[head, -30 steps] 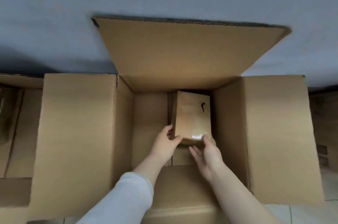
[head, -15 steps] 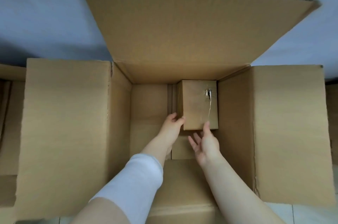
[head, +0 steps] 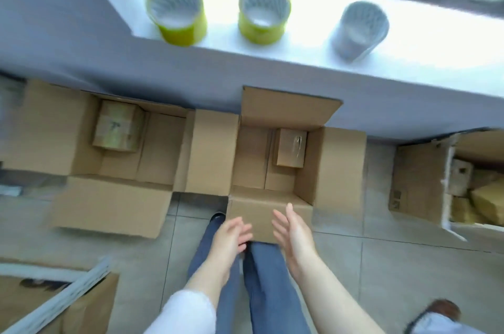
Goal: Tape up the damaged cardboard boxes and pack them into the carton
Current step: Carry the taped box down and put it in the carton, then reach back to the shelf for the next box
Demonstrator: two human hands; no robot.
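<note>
An open brown carton point(head: 330, 164) stands on the floor by the wall. Inside it, at the far right corner, sits a small cardboard box point(head: 290, 147) with a taped tear on its top. My left hand point(head: 227, 237) and my right hand point(head: 293, 232) hover empty above the carton's near flap, fingers apart, palms facing each other. A second open carton point(head: 161, 142) to the left holds another small taped box point(head: 117, 126). Two yellow-green tape rolls point(head: 177, 12) point(head: 263, 12) and a clear roll point(head: 360, 29) stand on the white windowsill.
At the right, a torn open carton point(head: 417, 178) holds several small boxes point(head: 480, 197). Another carton point(head: 60, 303) with a white strip lies at the lower left. My legs in blue trousers point(head: 261, 279) stand on the grey tiled floor. Someone's shoe point(head: 441, 317) shows at the lower right.
Both hands have let go of the small box and drawn back out of the carton. The view has pulled up and back, revealing the windowsill and the neighbouring cartons.
</note>
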